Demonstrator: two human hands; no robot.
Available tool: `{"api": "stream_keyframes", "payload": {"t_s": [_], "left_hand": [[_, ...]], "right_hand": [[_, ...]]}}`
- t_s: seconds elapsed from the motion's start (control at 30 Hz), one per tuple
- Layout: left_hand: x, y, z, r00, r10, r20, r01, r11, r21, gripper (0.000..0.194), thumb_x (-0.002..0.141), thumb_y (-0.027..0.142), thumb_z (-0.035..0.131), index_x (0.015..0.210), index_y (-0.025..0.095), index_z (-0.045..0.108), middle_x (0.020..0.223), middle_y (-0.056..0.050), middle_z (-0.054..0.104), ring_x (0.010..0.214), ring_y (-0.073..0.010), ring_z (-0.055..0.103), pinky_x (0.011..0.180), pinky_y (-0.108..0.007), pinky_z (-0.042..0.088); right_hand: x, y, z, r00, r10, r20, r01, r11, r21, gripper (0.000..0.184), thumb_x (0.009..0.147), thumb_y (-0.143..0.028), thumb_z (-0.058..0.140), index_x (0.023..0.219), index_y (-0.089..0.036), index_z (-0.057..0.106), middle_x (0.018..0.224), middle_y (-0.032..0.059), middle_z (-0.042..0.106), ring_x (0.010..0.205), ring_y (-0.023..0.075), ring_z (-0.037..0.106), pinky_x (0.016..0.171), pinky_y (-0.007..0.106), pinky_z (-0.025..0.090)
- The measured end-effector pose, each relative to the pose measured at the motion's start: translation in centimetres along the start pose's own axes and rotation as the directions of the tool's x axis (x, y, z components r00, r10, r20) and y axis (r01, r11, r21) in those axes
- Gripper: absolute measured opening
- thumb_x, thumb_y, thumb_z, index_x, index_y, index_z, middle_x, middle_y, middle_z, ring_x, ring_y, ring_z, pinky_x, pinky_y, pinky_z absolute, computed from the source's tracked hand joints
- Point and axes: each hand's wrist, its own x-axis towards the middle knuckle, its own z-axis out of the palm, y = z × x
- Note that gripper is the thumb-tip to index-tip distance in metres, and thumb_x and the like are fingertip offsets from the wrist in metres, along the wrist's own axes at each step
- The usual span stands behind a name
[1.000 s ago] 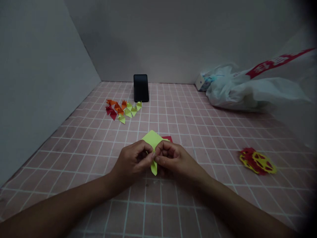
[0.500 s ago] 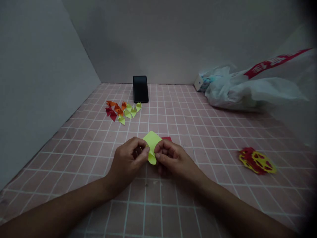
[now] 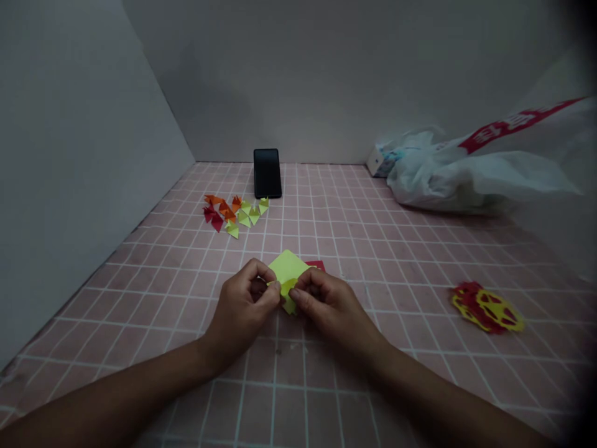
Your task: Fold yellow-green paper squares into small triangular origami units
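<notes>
Between my two hands is a small piece of yellow paper (image 3: 289, 287), partly folded and curled. My left hand (image 3: 248, 300) pinches its left side between thumb and forefinger. The right side is pinched the same way by my right hand (image 3: 333, 306). Directly behind the fingers lies a flat yellow paper sheet (image 3: 286, 262), one corner pointing away from me. A corner of red paper (image 3: 317, 265) shows beside it, behind my right hand. My fingers hide where the folded piece and the flat sheet meet.
Several small folded paper pieces, orange, red (image 3: 213, 219) and yellow (image 3: 254, 215), lie at the back left. A black phone (image 3: 267, 174) leans behind them. Far right are a white plastic bag (image 3: 448, 177) and a box (image 3: 377, 160). Red and yellow paper cut-outs (image 3: 487, 308) lie at right.
The yellow paper's long tip toward me has been folded up and looks shorter. My left hand moved slightly left, apart from the right, and both still pinch. The view shifted a little.
</notes>
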Motion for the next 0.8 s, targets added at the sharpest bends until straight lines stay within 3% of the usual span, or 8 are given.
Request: {"api": "stream_keyframes", "payload": {"t_s": [0.17, 0.33, 0.5, 0.8], "left_hand": [[-0.12, 0.09, 0.22, 0.991, -0.116, 0.064, 0.123, 0.985, -0.121, 0.015, 0.079, 0.025, 0.060, 0.072, 0.019, 0.048, 0.063, 0.005, 0.056, 0.056, -0.0116, 0.059, 0.055, -0.023, 0.047], [-0.15, -0.02, 0.31, 0.986, -0.163, 0.022, 0.164, 0.968, -0.191, 0.017, 0.077, 0.027, 0.063, 0.073, 0.018, 0.049, 0.064, 0.006, 0.055, 0.056, -0.0095, 0.055, 0.054, -0.021, 0.046], [-0.45, 0.21, 0.47, 0.974, -0.198, 0.112, 0.222, 0.930, -0.292, 0.021, 0.075, 0.028, 0.065, 0.076, 0.020, 0.045, 0.062, 0.005, 0.058, 0.057, -0.0110, 0.059, 0.056, -0.023, 0.048], [-0.72, 0.33, 0.62, 0.967, -0.199, 0.158, 0.244, 0.903, -0.353, 0.018, 0.074, 0.022, 0.063, 0.079, 0.019, 0.046, 0.065, 0.007, 0.054, 0.048, -0.0065, 0.055, 0.050, -0.019, 0.044]], "right_hand": [[0.02, 0.44, 0.08, 1.000, 0.013, 0.007, -0.013, 0.997, 0.080, 0.010, 0.083, -0.026, 0.062, 0.082, -0.021, 0.053, 0.068, -0.0022, 0.056, 0.061, 0.0127, 0.052, 0.055, 0.025, 0.038], [-0.12, 0.68, 0.36, 0.999, -0.023, 0.046, 0.015, 0.986, 0.169, 0.026, 0.078, -0.023, 0.069, 0.096, -0.023, 0.050, 0.074, -0.0028, 0.059, 0.066, 0.0130, 0.057, 0.058, 0.025, 0.040], [-0.08, 0.57, 0.28, 0.999, -0.045, 0.027, 0.041, 0.991, 0.124, 0.020, 0.083, -0.022, 0.062, 0.098, -0.023, 0.049, 0.076, -0.0019, 0.058, 0.071, 0.0144, 0.058, 0.063, 0.027, 0.044], [-0.10, 0.62, 0.43, 0.999, -0.035, 0.016, 0.033, 0.996, 0.083, 0.010, 0.083, -0.021, 0.061, 0.091, -0.021, 0.055, 0.077, -0.0009, 0.058, 0.070, 0.0131, 0.055, 0.063, 0.027, 0.043]]}}
